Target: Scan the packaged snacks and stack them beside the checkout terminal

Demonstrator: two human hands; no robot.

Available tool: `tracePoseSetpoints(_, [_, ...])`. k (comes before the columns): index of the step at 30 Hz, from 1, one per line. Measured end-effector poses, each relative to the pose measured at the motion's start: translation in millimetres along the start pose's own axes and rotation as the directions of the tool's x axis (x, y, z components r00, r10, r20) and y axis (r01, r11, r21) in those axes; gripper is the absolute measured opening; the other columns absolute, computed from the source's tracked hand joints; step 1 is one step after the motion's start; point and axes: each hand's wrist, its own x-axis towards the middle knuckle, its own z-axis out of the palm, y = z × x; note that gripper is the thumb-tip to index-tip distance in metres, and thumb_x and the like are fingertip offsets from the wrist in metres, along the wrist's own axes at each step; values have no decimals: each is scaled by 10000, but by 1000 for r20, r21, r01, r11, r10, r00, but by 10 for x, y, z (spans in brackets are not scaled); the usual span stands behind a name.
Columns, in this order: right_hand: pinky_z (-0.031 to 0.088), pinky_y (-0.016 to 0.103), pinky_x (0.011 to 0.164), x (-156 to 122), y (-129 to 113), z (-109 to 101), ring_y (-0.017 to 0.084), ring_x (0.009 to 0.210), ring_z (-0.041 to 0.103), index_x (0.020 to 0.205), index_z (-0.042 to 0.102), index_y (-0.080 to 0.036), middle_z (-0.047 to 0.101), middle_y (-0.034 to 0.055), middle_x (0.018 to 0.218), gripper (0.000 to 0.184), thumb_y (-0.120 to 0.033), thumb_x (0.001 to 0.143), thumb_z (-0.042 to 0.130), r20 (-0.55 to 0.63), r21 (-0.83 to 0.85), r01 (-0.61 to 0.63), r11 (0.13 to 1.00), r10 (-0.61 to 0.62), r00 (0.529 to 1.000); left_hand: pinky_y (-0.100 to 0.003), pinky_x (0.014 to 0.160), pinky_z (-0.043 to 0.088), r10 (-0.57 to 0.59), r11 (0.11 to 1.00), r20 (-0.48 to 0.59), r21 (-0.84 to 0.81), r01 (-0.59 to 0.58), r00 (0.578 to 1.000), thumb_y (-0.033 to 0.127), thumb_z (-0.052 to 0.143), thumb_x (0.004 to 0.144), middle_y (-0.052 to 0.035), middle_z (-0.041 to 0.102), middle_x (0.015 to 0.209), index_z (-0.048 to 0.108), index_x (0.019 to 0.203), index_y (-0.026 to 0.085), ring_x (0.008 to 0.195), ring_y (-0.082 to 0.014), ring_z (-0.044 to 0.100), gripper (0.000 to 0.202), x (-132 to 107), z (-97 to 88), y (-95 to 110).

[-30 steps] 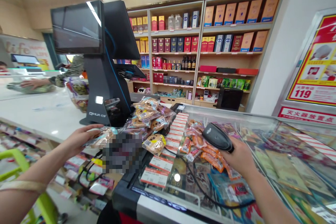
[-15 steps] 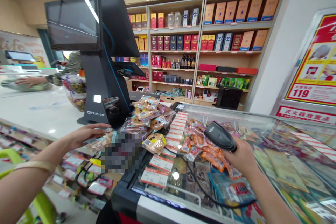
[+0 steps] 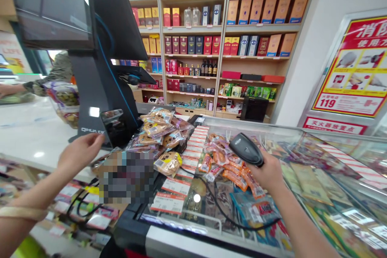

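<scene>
My right hand (image 3: 267, 171) grips the handle of a black barcode scanner (image 3: 246, 149) above the glass case. Its cord loops down over the glass. Under the scanner lie several orange-wrapped snack packets (image 3: 236, 174) and a blue snack bag (image 3: 255, 209). My left hand (image 3: 81, 151) hovers by the base of the register, fingers curled together, with nothing visible in them. Just right of it, a clear-wrapped snack packet (image 3: 110, 159) lies beside a pixelated patch. Farther right is a heap of packaged round pastries (image 3: 159, 129), with a single packaged pastry (image 3: 168, 163) in front.
A black two-screen register (image 3: 99, 76) stands on the white counter (image 3: 27, 137). The glass-topped case (image 3: 208, 217) carries a row of price labels (image 3: 193, 149). Behind are shelves of boxed bottles (image 3: 190, 46). A co-worker's sleeve (image 3: 57, 70) shows at the left.
My left hand has lifted off the clear-wrapped packet and moved left, its fingers now curled. My right hand still holds the scanner. The whole view has shifted to the right.
</scene>
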Motion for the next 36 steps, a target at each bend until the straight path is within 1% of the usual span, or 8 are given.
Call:
tracePoseSetpoints(3, [479, 279, 615, 13, -22, -13, 223, 706, 670, 824, 663, -204, 708, 67, 767, 224, -388, 760, 555, -16, 16, -20, 1000, 20, 1000, -290, 828, 426, 337, 941, -129, 0, -339, 933, 297, 545, 762, 31, 572, 751, 649, 864, 251, 753, -170, 516, 153, -270, 35, 279])
tracePoseSetpoints(6, [479, 278, 617, 13, -28, -16, 228, 717, 674, 820, 660, -207, 713, 71, 782, 222, -396, 760, 561, -29, 11, -40, 999, 40, 999, -293, 786, 451, 553, 802, -110, -200, -563, 826, 352, 546, 785, -11, 614, 848, 644, 935, 236, 780, -185, 560, 213, -650, 266, 635])
tracePoseSetpoints(12, [492, 289, 634, 14, -25, -2, 240, 755, 686, 860, 671, -205, 728, 84, 826, 247, -400, 758, 560, -39, 19, -64, 998, 65, 997, -336, 839, 488, 680, 729, 374, -433, -529, 631, 355, 555, 805, -78, 702, 947, 703, 954, 224, 896, -226, 638, 248, -1353, 1283, 1356])
tracePoseSetpoints(17, [489, 291, 625, 35, -23, -1, 230, 689, 671, 863, 670, -200, 714, 75, 765, 248, -402, 764, 568, -61, 25, -50, 998, 52, 997, -402, 927, 447, 405, 884, 646, -96, -458, 647, 573, 538, 808, -173, 714, 1050, 727, 964, 176, 1081, -330, 620, 466, -1604, 2008, 1818])
tracePoseSetpoints(22, [454, 270, 595, 37, -41, -7, 219, 689, 655, 796, 644, -210, 694, 67, 740, 207, -398, 784, 559, -39, -1, -66, 998, 66, 997, -427, 924, 427, 281, 878, 669, 110, -465, 688, 703, 647, 623, -203, 688, 1104, 720, 923, 175, 1156, -397, 570, 612, -1666, 2329, 1926])
tracePoseSetpoints(28, [438, 264, 600, 54, -63, -13, 207, 684, 646, 771, 634, -216, 686, 55, 726, 186, -387, 779, 564, -16, 5, -58, 998, 58, 998, -318, 749, 451, 359, 933, 576, -195, -303, 735, 484, 686, 696, -74, 689, 856, 618, 850, 193, 870, -247, 642, 336, -1700, 2390, 1833])
tracePoseSetpoints(32, [448, 268, 603, 64, -70, -15, 215, 692, 656, 780, 651, -212, 703, 65, 752, 167, -358, 751, 575, 13, 12, -46, 999, 46, 999, -279, 655, 433, 371, 861, 427, -491, -133, 824, 325, 549, 826, -5, 600, 715, 511, 785, 203, 689, -167, 580, 134, -1692, 2314, 1748])
tracePoseSetpoints(36, [479, 281, 648, 65, -127, -26, 229, 760, 682, 882, 682, -218, 731, 68, 842, 212, -311, 741, 554, 85, 38, -42, 998, 38, 996, -259, 626, 430, 302, 769, 280, -636, -59, 911, 364, 525, 860, 27, 531, 700, 461, 835, 216, 654, -144, 549, 163, -1648, 2203, 1671])
